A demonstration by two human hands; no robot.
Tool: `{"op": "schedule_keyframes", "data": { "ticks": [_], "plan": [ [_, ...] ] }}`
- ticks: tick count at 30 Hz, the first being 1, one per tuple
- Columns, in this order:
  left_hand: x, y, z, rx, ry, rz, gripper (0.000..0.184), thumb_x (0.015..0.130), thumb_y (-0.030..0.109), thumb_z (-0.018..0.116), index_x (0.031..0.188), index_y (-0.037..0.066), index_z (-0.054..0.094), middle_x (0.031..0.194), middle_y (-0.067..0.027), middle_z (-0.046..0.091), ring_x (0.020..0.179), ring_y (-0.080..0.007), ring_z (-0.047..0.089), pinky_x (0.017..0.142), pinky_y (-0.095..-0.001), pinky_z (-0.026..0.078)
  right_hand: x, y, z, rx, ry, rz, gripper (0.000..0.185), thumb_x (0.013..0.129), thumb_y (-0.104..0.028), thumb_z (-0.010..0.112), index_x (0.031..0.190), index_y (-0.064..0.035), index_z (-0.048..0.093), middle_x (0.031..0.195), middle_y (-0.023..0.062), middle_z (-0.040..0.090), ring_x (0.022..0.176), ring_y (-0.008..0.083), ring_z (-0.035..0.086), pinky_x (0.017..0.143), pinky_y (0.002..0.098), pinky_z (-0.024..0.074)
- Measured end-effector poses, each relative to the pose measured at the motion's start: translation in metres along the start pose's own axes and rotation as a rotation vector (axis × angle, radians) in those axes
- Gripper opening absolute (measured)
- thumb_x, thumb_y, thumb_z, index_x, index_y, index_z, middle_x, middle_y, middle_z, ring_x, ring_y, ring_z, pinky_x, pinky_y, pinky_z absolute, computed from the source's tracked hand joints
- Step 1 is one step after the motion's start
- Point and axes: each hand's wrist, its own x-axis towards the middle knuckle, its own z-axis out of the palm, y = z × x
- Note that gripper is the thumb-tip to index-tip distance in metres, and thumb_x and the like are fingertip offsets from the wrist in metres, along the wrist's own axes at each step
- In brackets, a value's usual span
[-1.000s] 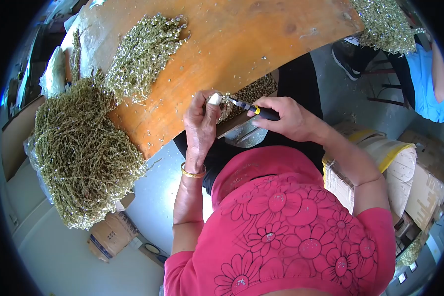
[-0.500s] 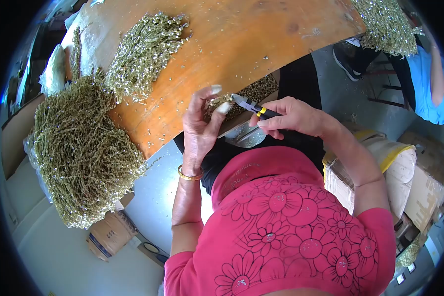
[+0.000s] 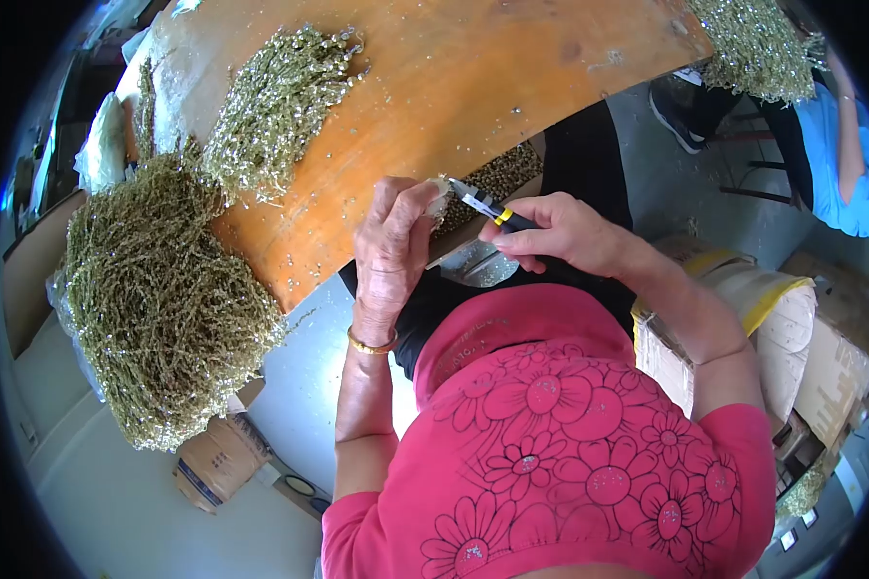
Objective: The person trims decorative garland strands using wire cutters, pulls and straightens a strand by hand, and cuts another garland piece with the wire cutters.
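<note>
My right hand [image 3: 560, 232] is wrapped round a pair of pliers [image 3: 488, 206] with black and yellow handles. Their jaws point up and left, close to the fingertips of my left hand [image 3: 394, 239]. The left fingers are curled inward and pinched, with white coverings on the tips. They hold a short piece of gold beaded strand [image 3: 443, 183], mostly hidden by the fingers. Just beyond both hands, a tray of small gold beads [image 3: 507, 176] sits at the table edge. Below it is a clear scoop-like container [image 3: 488, 268] above my lap.
A wooden table [image 3: 434, 87] carries one bundle of glittery gold strands [image 3: 280, 111]. A larger strand bundle [image 3: 164, 299] hangs over its left edge. Cardboard boxes [image 3: 792, 347] stand on my right. A person in a blue top [image 3: 845, 169] sits at far right, near another bundle [image 3: 758, 48].
My left hand has turned and its fingers have curled in, covering more of the beaded strand. The pliers have shifted slightly left and down with my right hand.
</note>
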Motion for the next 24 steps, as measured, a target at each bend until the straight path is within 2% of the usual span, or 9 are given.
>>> {"op": "schedule_keyframes", "data": {
  "ticks": [1,4,5,8,9,12,18,21,24],
  "plan": [
    [0.001,0.003,-0.001,0.007,-0.016,-0.008,0.032,0.070,-0.013,0.060,0.096,0.006,0.057,0.082,-0.0088,0.054,0.071,-0.0214,0.055,0.060,-0.0275,0.045,0.001,0.004,0.003,-0.020,0.033,-0.031,0.022,0.086,-0.024,0.062,0.095,-0.0043,0.063,0.068,-0.0025,0.053,0.060,0.0034,0.048,0.055,0.0200,0.0395],
    [-0.001,0.007,0.001,-0.004,0.006,-0.075,0.024,0.077,-0.011,0.058,0.096,0.004,0.056,0.082,-0.0065,0.055,0.070,-0.0157,0.053,0.059,-0.0247,0.043,0.003,0.007,0.016,-0.413,0.319,-0.276,0.023,0.084,-0.017,0.064,0.103,-0.0036,0.062,0.072,-0.0008,0.053,0.063,0.0052,0.048,0.059,0.0219,0.0407],
    [-0.002,0.008,0.005,-0.015,0.025,-0.102,0.022,0.078,-0.010,0.057,0.096,0.003,0.055,0.083,-0.0056,0.055,0.069,-0.0137,0.053,0.059,-0.0241,0.043,0.004,0.009,0.018,-0.403,0.339,-0.287,0.023,0.085,-0.014,0.063,0.104,-0.0021,0.061,0.073,-0.0016,0.053,0.065,0.0047,0.047,0.060,0.0215,0.0404],
    [-0.012,0.006,0.013,-0.317,0.124,-0.382,0.015,0.084,-0.006,0.056,0.096,0.002,0.055,0.084,-0.0032,0.057,0.069,-0.0080,0.051,0.058,-0.0216,0.042,0.004,0.013,0.016,0.050,0.094,-0.146,0.022,0.086,-0.020,0.062,0.098,-0.0011,0.061,0.072,-0.0033,0.053,0.067,0.0024,0.047,0.059,0.0192,0.0402],
    [-0.012,0.006,0.012,-0.290,0.124,-0.385,0.014,0.086,-0.005,0.054,0.098,0.001,0.053,0.085,-0.0018,0.059,0.071,-0.0073,0.051,0.061,-0.0211,0.043,0.002,0.013,0.013,0.128,0.004,-0.134,0.023,0.087,-0.019,0.062,0.100,-0.0006,0.060,0.074,-0.0041,0.054,0.068,0.0022,0.048,0.060,0.0191,0.0404],
    [-0.010,0.006,0.014,-0.197,0.156,-0.294,0.023,0.079,-0.008,0.057,0.099,0.004,0.054,0.080,-0.0081,0.054,0.068,-0.0158,0.053,0.062,-0.0259,0.044,0.006,0.023,0.020,0.068,0.128,-0.236,0.024,0.086,-0.020,0.063,0.101,-0.0019,0.060,0.074,-0.0041,0.054,0.065,0.0026,0.047,0.058,0.0187,0.0393],
    [-0.009,-0.002,0.015,-0.099,0.018,-0.227,0.032,0.074,-0.008,0.058,0.102,0.006,0.054,0.082,-0.0113,0.052,0.067,-0.0254,0.056,0.060,-0.0313,0.046,0.005,0.017,0.008,0.011,0.062,-0.123,0.025,0.087,-0.025,0.061,0.101,-0.0031,0.061,0.071,-0.0016,0.054,0.063,0.0050,0.049,0.057,0.0197,0.0404],
    [-0.002,0.008,0.006,0.001,-0.075,-0.221,0.026,0.077,-0.010,0.060,0.098,0.005,0.055,0.081,-0.0083,0.056,0.070,-0.0157,0.056,0.062,-0.0260,0.044,0.001,0.004,0.005,0.249,-0.058,0.091,0.028,0.087,-0.029,0.060,0.100,-0.0037,0.061,0.070,-0.0006,0.054,0.063,0.0069,0.052,0.056,0.0207,0.0412],
    [-0.003,0.001,0.007,0.097,-0.044,-0.064,0.028,0.075,-0.010,0.061,0.098,0.006,0.055,0.077,-0.0095,0.053,0.068,-0.0185,0.055,0.061,-0.0263,0.044,-0.001,0.006,0.011,0.557,-0.120,0.135,0.029,0.088,-0.031,0.059,0.100,-0.0048,0.061,0.070,0.0003,0.054,0.063,0.0088,0.053,0.055,0.0221,0.0417]
  ]
}}
